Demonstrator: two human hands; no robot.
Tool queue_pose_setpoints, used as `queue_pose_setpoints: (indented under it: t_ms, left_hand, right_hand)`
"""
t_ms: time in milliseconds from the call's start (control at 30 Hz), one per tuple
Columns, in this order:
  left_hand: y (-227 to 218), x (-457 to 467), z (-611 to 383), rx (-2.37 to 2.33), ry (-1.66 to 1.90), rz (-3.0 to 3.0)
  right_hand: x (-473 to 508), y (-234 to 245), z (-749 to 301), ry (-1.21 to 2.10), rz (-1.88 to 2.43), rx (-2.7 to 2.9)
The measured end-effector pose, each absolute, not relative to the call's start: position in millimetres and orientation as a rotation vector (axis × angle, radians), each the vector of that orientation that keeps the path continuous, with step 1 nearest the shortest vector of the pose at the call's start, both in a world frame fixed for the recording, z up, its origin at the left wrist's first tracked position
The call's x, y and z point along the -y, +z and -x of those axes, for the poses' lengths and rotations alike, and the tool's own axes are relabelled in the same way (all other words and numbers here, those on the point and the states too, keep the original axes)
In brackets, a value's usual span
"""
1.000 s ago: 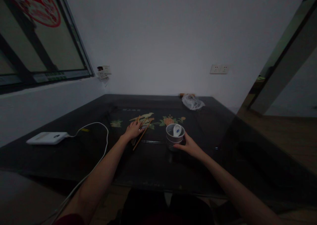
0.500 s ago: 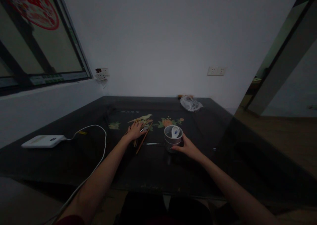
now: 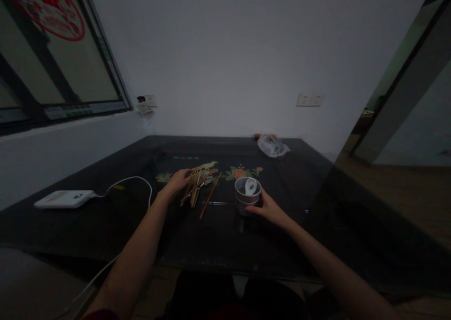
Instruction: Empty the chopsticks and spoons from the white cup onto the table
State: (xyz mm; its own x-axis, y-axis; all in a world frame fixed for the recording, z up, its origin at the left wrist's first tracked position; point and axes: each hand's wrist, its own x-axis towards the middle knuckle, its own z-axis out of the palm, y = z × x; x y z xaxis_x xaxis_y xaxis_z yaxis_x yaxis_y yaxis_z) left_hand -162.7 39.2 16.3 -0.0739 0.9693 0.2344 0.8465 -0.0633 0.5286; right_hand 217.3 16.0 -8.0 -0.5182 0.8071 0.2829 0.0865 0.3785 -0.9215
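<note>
My right hand (image 3: 268,209) is wrapped round the right side of a clear plastic cup (image 3: 244,202). Inside the cup stands a white soup spoon (image 3: 251,185) with a blue mark. Several wooden chopsticks (image 3: 194,195) lie in a loose crossed pile to the left, with a metal spoon (image 3: 207,182) among them. One single chopstick (image 3: 210,196) lies apart, between pile and cup. At the pile's left edge, my left hand (image 3: 179,181) is open, its fingers extended over the far ends of the chopsticks; whether the fingertips touch them is unclear.
On the left of the dark table (image 3: 225,245) lies a white power bank (image 3: 65,199) with a white cable (image 3: 150,188) running past my left forearm. A crumpled clear plastic bag (image 3: 272,147) sits at the back by the wall, before a brown object.
My left hand has moved left off the top of the pile, uncovering the chopsticks and metal spoon. The single chopstick has shifted slightly right. My right hand still holds the cup.
</note>
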Motion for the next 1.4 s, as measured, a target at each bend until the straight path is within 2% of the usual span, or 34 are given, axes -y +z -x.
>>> queue_pose_setpoints:
  t_ms: [133, 367, 700, 1000, 1400]
  left_hand:
    - [21.9, -38.1, 147.1, -2.022, 0.867, -2.059]
    - [48.3, -20.2, 77.5, -1.613, 1.109, -2.2]
    - [94.5, 4.3, -17.4, -1.166, 1.029, -2.566]
    - [89.2, -6.1, -45.2, -1.375, 0.798, -2.732]
    - [89.4, -5.0, -44.6, -1.393, 0.734, -2.797]
  right_hand:
    - [-16.2, -8.5, -217.6, 1.19, 0.774, 1.88]
    - [-17.6, -10.3, -217.2, 1.196, 0.762, 1.881]
    - [-18.2, -11.8, -216.7, 1.102, 0.734, 1.901]
    - [-15.6, -8.9, -215.8, 1.105, 0.739, 1.891]
    - [-15.0, -7.8, -216.6, 1.137, 0.724, 1.888]
